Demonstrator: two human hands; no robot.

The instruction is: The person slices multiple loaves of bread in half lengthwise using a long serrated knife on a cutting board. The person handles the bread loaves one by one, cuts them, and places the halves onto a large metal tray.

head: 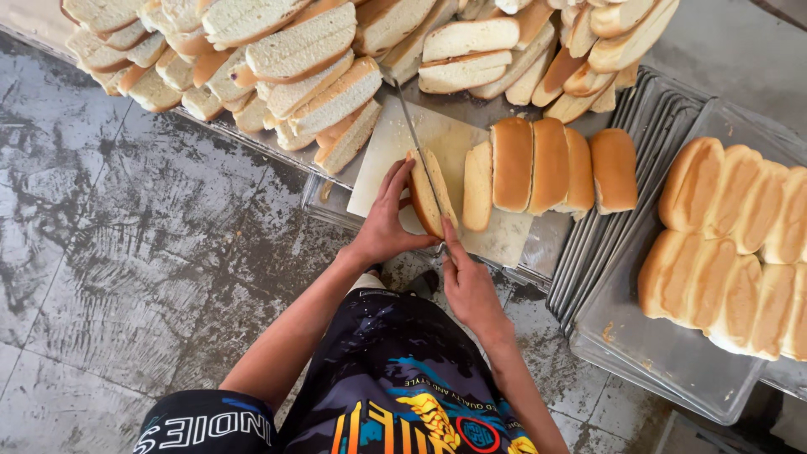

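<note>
Bun (pixel 430 195) on edge on white cutting board (pixel 395 143) — left hand (pixel 385 220) fingers clamped on its side, steadying; right hand (pixel 467 284) closed on knife (pixel 418 145) splitting it lengthwise. Whole buns (pixel 546 164) right; sliced pile (pixel 303 59) far.

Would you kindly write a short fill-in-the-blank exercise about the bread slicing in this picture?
1. The left hand steadies a bread roll on the white ____ board.
2. The right hand draws a long ____ through that roll.
3. The pile of sliced bread lies ____ the board in the picture.

Missing words: cutting; knife; above
</note>
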